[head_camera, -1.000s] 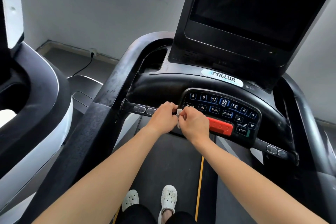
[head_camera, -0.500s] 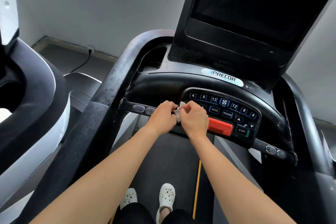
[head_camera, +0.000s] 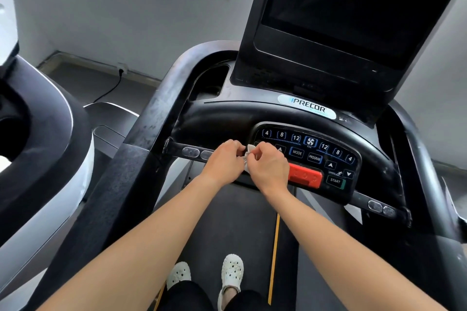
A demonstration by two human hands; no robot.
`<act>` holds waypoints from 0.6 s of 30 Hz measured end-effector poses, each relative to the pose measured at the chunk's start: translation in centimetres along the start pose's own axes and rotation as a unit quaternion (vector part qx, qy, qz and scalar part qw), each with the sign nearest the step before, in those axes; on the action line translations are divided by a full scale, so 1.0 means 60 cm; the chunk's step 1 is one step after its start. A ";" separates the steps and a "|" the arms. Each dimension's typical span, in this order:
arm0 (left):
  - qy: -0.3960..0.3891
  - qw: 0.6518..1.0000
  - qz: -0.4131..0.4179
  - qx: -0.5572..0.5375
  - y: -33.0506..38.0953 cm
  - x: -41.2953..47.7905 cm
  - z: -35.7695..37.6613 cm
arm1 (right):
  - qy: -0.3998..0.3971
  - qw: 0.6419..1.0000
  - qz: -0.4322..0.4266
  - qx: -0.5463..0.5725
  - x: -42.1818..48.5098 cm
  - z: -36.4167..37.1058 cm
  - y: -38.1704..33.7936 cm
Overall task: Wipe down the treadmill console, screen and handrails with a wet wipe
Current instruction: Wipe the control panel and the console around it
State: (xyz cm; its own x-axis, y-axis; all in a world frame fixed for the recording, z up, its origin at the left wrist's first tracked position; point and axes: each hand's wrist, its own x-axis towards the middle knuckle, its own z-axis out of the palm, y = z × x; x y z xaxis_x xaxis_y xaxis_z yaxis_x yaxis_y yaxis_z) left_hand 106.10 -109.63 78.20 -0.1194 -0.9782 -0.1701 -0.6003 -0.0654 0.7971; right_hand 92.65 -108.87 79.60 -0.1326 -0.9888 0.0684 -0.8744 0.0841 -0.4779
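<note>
A small white wet wipe (head_camera: pixel 249 153) is bunched between both hands, just in front of the black treadmill console (head_camera: pixel 219 118). My left hand (head_camera: pixel 223 163) pinches its left side and my right hand (head_camera: pixel 269 166) pinches its right side, covering most of it. Behind them lies the button panel (head_camera: pixel 310 151) with a red stop bar (head_camera: pixel 305 175). The dark screen (head_camera: pixel 348 10) rises above the console. The left handrail (head_camera: pixel 141 139) and the right handrail (head_camera: pixel 424 159) run down either side.
A second machine with a black and white housing (head_camera: pixel 50 149) stands close on the left. A wall socket with a cable (head_camera: pixel 121 72) sits at the foot of the white wall. My feet in white clogs (head_camera: pixel 231 272) stand on the treadmill belt (head_camera: pixel 227 214).
The hands stay together in front of the panel and work the wipe between the fingers; a bit more of the wipe shows now. The view has shifted slightly.
</note>
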 end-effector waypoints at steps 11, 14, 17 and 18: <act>0.007 1.000 -0.005 0.005 0.001 0.002 -0.001 | 0.086 0.994 0.046 0.056 0.070 -0.013 -0.013; 0.016 1.000 -0.001 0.013 0.004 0.004 -0.001 | 0.063 0.994 -0.092 -0.002 0.032 0.002 0.002; 0.030 0.999 -0.007 0.022 0.006 0.006 0.003 | 0.091 0.966 -0.223 -0.095 0.040 0.000 0.031; 0.035 0.999 -0.009 0.024 0.008 0.007 0.004 | 0.112 0.955 -0.249 -0.120 0.052 -0.003 0.040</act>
State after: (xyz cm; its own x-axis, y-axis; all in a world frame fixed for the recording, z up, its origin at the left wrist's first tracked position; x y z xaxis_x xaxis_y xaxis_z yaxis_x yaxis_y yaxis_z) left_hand 105.57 -110.04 78.34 -0.0540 -0.9883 -0.1426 -0.6395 -0.0754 0.7651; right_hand 90.07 -111.73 78.84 0.2540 -0.8646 0.4336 -0.9332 -0.3369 -0.1250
